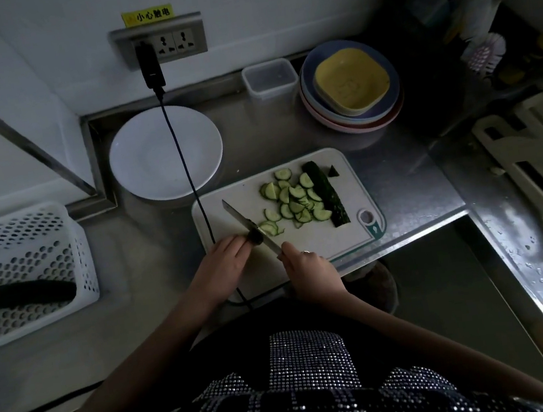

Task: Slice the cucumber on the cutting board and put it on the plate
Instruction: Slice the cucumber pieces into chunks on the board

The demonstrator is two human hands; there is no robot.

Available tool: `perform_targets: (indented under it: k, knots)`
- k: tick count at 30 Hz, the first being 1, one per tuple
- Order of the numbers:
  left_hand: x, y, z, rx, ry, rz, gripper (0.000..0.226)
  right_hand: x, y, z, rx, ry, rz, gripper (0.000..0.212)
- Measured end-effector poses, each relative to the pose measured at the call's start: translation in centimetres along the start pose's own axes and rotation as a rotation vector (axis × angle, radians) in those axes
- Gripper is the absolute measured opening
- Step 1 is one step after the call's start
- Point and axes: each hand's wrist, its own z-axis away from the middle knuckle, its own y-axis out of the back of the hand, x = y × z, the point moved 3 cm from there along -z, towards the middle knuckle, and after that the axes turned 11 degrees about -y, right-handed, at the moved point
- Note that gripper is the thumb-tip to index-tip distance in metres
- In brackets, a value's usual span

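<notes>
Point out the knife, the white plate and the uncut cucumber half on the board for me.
knife (239,217): head view, middle of the blade.
white plate (138,147): head view, bare left part of its surface.
uncut cucumber half (327,193): head view, middle of its dark skin.

A white basket (27,272) sat on the desk (157,290). Stacked bowls (351,88) stood beside a clear container (269,78).

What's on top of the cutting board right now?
On the cutting board: a pile of cucumber slices, an uncut half cucumber, a small end piece, and the knife cutting a stub. The left hand hides the stub's near side.
</notes>
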Motion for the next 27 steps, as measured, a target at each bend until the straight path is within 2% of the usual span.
perform_targets:
  k: [8, 15, 19, 27]
  knots:
    - [0.2, 0.1, -0.2, 0.003, 0.005, -0.026, 0.041, 0.0, -0.2, -0.3, -0.079, -0.021, 0.092, 0.014]
    - [0.0, 0.1, -0.2, 0.021, 0.018, -0.024, 0.041, 0.6, 0.0, -0.2, -0.052, -0.021, 0.053, 0.009]
    - [0.1, 0.4, -0.2, 0.031, 0.029, -0.021, 0.038, 1.0, 0.5, 0.2, 0.009, -0.056, -0.049, 0.022]
    - [0.3, 0.6, -0.4, 0.078, 0.023, -0.025, 0.041, 0.8, 0.4, 0.2, -0.028, -0.079, -0.094, 0.024]
